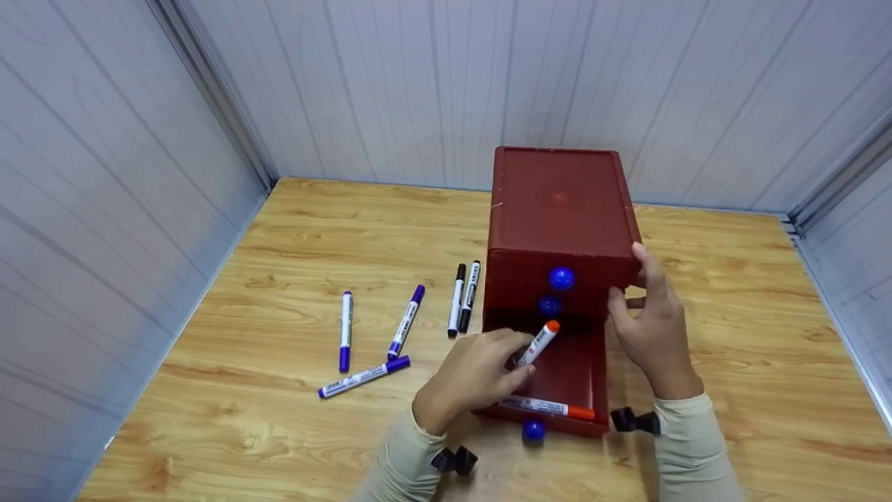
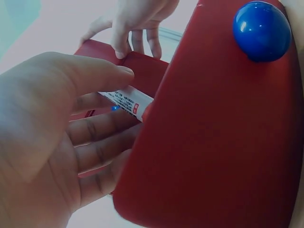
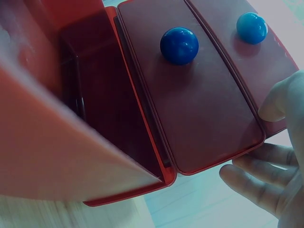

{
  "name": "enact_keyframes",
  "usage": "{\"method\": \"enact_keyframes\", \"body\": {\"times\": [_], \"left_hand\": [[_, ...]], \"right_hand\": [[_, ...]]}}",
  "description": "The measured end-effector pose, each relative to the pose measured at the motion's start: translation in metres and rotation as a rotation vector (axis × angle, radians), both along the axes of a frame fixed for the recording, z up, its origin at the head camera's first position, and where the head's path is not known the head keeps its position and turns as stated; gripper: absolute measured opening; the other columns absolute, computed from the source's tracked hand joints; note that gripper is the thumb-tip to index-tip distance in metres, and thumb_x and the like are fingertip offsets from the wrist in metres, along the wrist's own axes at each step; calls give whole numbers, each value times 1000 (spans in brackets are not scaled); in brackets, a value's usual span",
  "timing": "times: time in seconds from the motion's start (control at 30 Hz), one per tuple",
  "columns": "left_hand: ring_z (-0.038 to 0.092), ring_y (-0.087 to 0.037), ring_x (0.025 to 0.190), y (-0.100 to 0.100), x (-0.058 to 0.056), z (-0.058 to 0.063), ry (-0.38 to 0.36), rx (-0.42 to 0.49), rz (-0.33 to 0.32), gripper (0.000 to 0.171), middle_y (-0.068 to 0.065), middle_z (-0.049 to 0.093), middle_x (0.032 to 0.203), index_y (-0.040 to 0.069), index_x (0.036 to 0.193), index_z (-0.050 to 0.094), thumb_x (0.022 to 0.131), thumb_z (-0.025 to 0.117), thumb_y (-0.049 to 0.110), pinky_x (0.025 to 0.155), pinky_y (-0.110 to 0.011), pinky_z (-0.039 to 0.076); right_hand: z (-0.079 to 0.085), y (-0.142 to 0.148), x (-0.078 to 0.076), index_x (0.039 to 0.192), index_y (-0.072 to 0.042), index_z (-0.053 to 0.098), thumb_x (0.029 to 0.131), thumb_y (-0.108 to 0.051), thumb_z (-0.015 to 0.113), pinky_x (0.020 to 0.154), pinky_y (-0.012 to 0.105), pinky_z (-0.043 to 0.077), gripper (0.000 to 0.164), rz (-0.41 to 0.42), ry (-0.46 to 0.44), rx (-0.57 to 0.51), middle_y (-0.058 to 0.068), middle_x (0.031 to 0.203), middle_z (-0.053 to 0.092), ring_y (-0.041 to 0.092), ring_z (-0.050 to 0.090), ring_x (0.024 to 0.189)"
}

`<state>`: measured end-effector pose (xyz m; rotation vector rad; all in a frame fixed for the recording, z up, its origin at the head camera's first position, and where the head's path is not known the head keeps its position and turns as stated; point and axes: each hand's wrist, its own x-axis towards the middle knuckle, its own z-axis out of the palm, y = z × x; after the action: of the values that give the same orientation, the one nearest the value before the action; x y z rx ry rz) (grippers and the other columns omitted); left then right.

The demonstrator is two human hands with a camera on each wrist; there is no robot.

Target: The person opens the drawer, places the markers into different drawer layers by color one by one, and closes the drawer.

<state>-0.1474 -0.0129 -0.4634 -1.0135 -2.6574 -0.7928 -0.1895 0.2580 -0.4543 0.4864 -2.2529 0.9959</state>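
Observation:
A dark red drawer box [image 1: 557, 202] with blue round knobs stands on the table, its lowest drawer [image 1: 578, 369] pulled out toward me. Over that drawer, my left hand [image 1: 477, 369] pinches a white marker with an orange cap [image 1: 542, 340] between thumb and fingers, the capped end tilted up. A second orange-capped marker [image 1: 547, 406] lies inside, along the drawer's front wall. My right hand [image 1: 655, 335] is at the box's right front edge, thumb against the front of the upper drawer [image 3: 275, 61], its other fingers fairly straight beside the edge.
Left of the box, two black-capped markers [image 1: 456, 300] lie side by side. Farther left are several markers with blue-purple caps [image 1: 366, 376], spread over the wood-grain table [image 1: 251, 432]. Pale panel walls [image 1: 390, 90] enclose the back and both sides.

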Motion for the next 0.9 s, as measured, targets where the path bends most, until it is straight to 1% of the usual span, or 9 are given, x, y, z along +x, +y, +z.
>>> {"method": "enact_keyframes", "body": {"times": [0.13,0.27,0.37,0.57,0.9], "left_hand": [[54,-5,71,0,-1,-2,-6,-7,0,29,7,66,94,17,115,71,89,73,29,61,-24,49],[54,-4,71,0,-1,-4,-5,-11,-4,28,8,66,93,17,114,71,89,74,28,61,-25,49],[53,-4,70,0,-2,-6,-4,-14,-9,27,8,66,91,17,113,71,89,73,29,60,-24,48],[51,-4,68,-1,-3,-9,-16,-35,-28,30,5,66,90,16,116,71,89,73,31,57,-21,44],[51,-4,68,-1,-4,-11,-42,-69,-28,31,6,64,89,16,117,71,90,74,30,57,-21,44]], "right_hand": [[1,-1,1,154,-14,35,90,4,64,72,15,53,73,1,-1,-9,20,124,58,27,64,100],[2,-2,1,152,-13,37,88,9,64,73,8,48,73,7,14,-35,19,122,58,29,64,99],[2,-3,1,151,-11,37,87,10,65,74,6,46,73,10,26,-44,19,121,58,31,63,99],[0,-2,0,150,-9,38,86,9,67,73,7,46,73,4,31,-39,20,119,59,31,63,96],[1,-2,0,151,-11,38,87,9,67,73,6,46,73,8,36,-35,19,120,59,29,64,96]]}}
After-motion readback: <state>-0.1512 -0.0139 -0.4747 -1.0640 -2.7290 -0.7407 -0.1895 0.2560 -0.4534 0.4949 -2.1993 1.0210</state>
